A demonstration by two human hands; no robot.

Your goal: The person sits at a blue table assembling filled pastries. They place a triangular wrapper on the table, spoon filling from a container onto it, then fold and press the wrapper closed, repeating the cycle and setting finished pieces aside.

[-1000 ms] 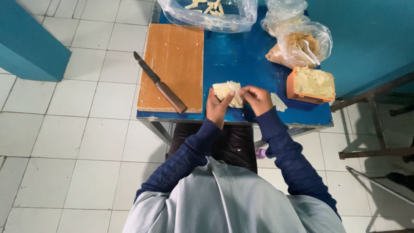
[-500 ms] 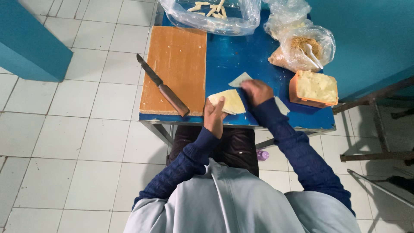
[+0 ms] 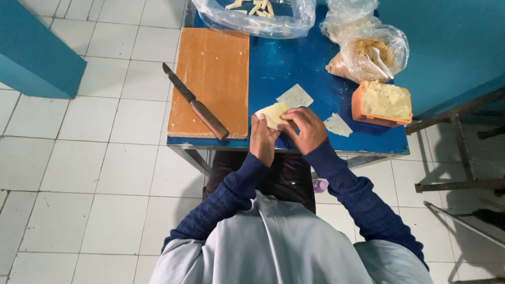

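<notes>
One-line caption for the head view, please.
Both hands, left hand and right hand, fold a pale wrapper on a blue table.

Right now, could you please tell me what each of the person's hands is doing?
Left hand: closed on the pale dough wrapper, holding it.
Right hand: fingers curled on the same wrapper; how firmly it grips cannot be told.

- The left hand (image 3: 263,139) and right hand (image 3: 306,129) sit close together over the pale sheet (image 3: 272,114) at the near edge of the blue table (image 3: 273,68).
- Left of them, the wooden board (image 3: 211,79) lies flat; only the knife (image 3: 195,102) crosses its left and near part.
- Far of the hands, bare blue table runs up to the big plastic bag (image 3: 263,18), with one loose sheet (image 3: 295,96) lying flat in it.
- On the right stand the orange box (image 3: 382,103) and a bag of filling (image 3: 368,52); a second flat sheet (image 3: 337,125) lies between box and hand.
</notes>
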